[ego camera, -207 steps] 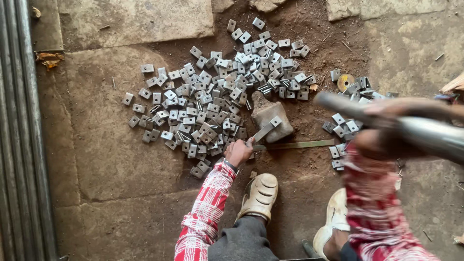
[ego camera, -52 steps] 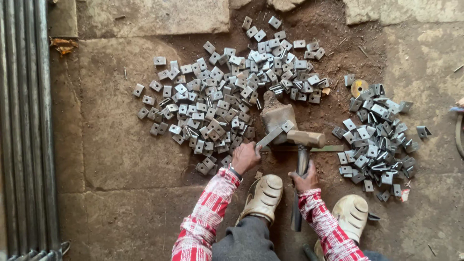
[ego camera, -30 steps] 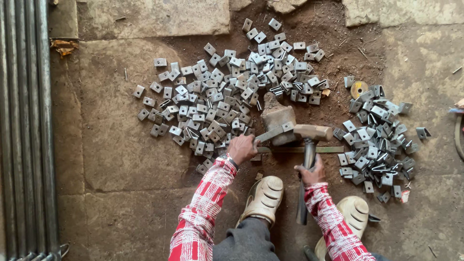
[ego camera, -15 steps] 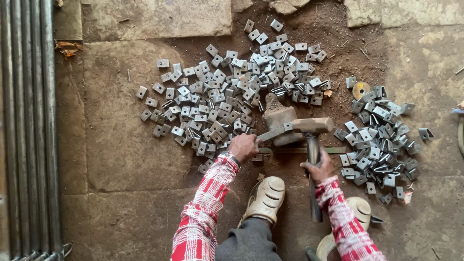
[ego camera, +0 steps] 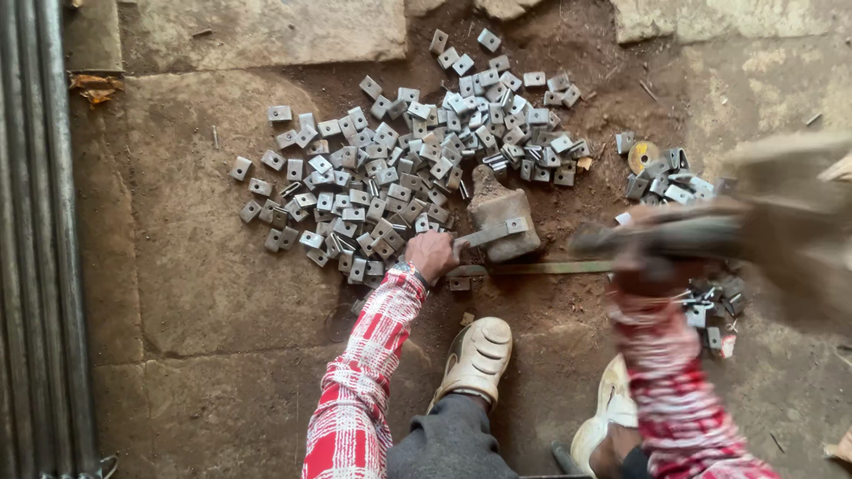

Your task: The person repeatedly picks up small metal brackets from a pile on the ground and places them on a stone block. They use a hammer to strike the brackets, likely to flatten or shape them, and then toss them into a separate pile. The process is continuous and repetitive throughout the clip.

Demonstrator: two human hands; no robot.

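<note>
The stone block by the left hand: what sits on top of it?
A flat metal strip, pinched by the left hand, lies across the stone block. The block's underside contact with the dirt is hidden.

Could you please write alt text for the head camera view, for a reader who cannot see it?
Seen from above, a person's left hand holds a metal strip on a stone block, while the right hand grips a motion-blurred hammer. Small square metal plates litter the dirt floor; pipes lie left.
</note>
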